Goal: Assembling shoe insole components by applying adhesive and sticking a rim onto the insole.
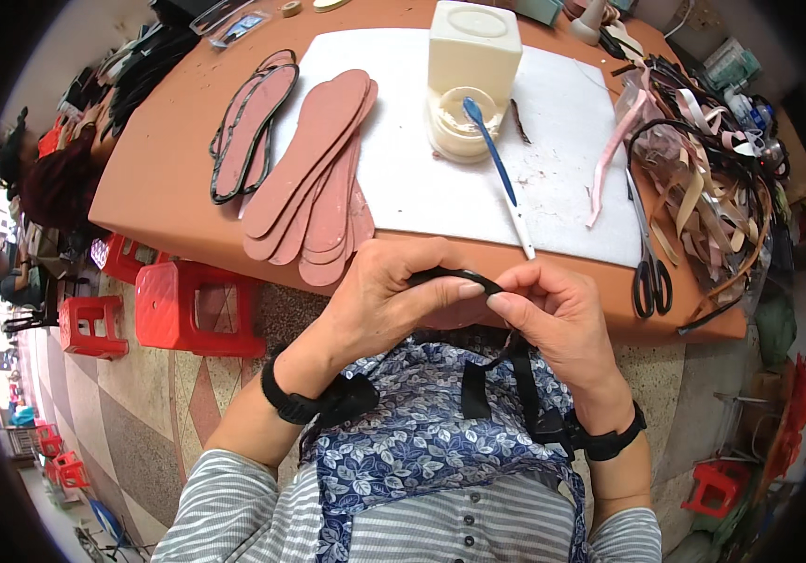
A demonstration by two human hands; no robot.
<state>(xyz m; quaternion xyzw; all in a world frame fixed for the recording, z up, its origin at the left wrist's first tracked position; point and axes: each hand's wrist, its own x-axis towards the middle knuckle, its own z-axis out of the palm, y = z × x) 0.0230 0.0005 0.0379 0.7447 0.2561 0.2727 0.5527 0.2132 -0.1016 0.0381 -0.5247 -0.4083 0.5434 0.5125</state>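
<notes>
Our strip (454,272) is black, our soles (311,150) are pink, our worktop (164,141) is orange-brown, our stools (173,296) are red, and our apron (421,460) is leafy blue and white.

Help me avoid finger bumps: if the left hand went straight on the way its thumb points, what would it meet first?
Likely the right hand, close ahead of the left hand along the black strip both hold; depth is unclear from one view.

The white mat (396,174) offers passage between the pink insoles (314,159) and obstructing jar (457,145).
</notes>
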